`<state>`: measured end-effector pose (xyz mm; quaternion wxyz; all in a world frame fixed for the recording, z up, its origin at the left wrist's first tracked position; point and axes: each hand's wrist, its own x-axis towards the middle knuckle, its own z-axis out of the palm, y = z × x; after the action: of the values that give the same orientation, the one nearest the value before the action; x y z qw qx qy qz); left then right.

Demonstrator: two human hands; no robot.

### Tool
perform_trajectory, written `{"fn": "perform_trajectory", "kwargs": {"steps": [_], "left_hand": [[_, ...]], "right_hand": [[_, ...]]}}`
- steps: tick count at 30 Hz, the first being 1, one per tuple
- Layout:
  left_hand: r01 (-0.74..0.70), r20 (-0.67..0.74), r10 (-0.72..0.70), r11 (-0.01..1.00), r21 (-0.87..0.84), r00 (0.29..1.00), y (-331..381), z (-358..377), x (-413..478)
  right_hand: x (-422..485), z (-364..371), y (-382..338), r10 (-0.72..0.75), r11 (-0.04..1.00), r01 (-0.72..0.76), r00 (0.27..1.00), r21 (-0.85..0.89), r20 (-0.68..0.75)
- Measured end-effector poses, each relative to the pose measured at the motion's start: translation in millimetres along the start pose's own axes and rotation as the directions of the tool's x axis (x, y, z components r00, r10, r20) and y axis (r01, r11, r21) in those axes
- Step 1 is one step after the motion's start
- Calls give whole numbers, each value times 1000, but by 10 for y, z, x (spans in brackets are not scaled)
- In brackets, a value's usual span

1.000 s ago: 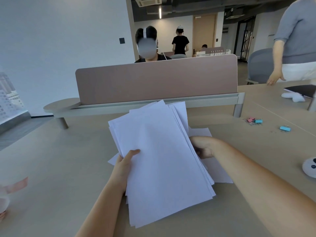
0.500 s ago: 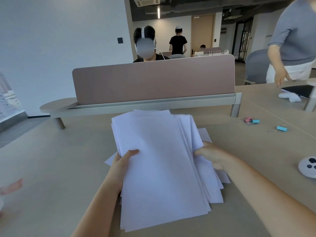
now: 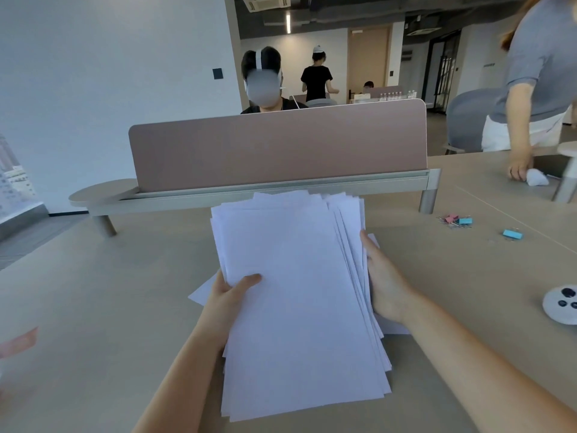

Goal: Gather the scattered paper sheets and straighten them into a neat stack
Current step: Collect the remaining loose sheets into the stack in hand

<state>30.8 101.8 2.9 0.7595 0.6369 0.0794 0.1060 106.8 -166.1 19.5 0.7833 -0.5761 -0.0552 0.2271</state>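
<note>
Head view, centre of the frame. I hold the bundle of paper sheets (image 3: pixel 296 292) lifted above the surface (image 3: pixel 109 307), tilted toward me, its far edge reaching up to the rail of the desk divider (image 3: pixel 278 145). My left hand (image 3: pixel 228 295) pinches the bundle's left edge, thumb on the top sheet and the other fingers hidden beneath. My right hand (image 3: pixel 385 285) lies flat and spread along the right edge, palm against the fanned margins; whether its fingers curl under the sheets I cannot tell. At least two loose sheets remain on the surface under the bundle: one corner (image 3: pixel 201 292) shows at left of my left hand, another (image 3: pixel 393 328) below my right wrist.

The bundle is not yet square: the edges fan out at upper right and at the lower right corner. Handling judgement: the paper is light, limp and slippery sheet against sheet, so a one-sided pinch would likely let it sag and slide. The better hold appears to be both long edges, loosely enough that the sheets can settle when a short edge is tapped on the surface.

Binder clips (image 3: pixel 456 220) and a single blue clip (image 3: pixel 512 234) lie well apart at right of the frame.
</note>
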Motion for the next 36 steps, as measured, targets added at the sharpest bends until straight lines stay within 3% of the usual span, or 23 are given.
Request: {"fn": "perform_trajectory", "kwargs": {"steps": [2,3,6,8,13,17,19,20,22,24,25,27,34,36], "left_hand": [[-115,27,113,991,73,993,5,16,21],[-139,43,135,985,107,990,-6,23,38],[25,10,-25,1000,4,1000,32,5,39],[163,16,-163,983,-86,987,63,-62,39],[196,-38,-196,981,-5,980,59,-76,-4],[231,-34,-232,972,-39,972,49,-173,-2],[207,-41,-208,978,-37,977,34,-232,-27],[170,-62,-171,985,-21,983,19,-259,-28],[92,-91,-91,996,7,992,-26,-280,-32],[30,-108,-29,999,10,994,-60,-275,-27],[13,-118,-12,1000,1,993,-58,-262,-22],[-8,-112,7,1000,-12,994,-54,-254,-11],[19,-87,-23,999,-46,996,-73,-325,16],[36,-88,-41,998,-59,995,-80,-332,22]], "right_hand": [[18,41,34,11,990,-14,1000,-141,-25],[26,68,56,-57,973,42,996,-227,-61],[-12,150,53,-260,918,198,955,-343,-145],[-16,160,13,-284,918,228,949,-323,-138],[-10,265,51,-46,920,61,998,-386,48],[21,337,65,-82,902,81,996,-424,16],[-6,363,-20,-13,917,33,999,-398,52],[1,332,-79,2,923,11,999,-385,33],[52,160,-204,-86,906,4,981,-424,-173],[132,-124,-264,-144,865,-87,900,-494,-412],[146,-221,-271,-124,841,-151,881,-520,-457],[203,-336,-231,-68,787,-246,877,-566,-476],[485,-198,-313,-40,728,-293,884,-620,-465],[529,-82,-347,-14,639,-334,896,-693,-444]]}}
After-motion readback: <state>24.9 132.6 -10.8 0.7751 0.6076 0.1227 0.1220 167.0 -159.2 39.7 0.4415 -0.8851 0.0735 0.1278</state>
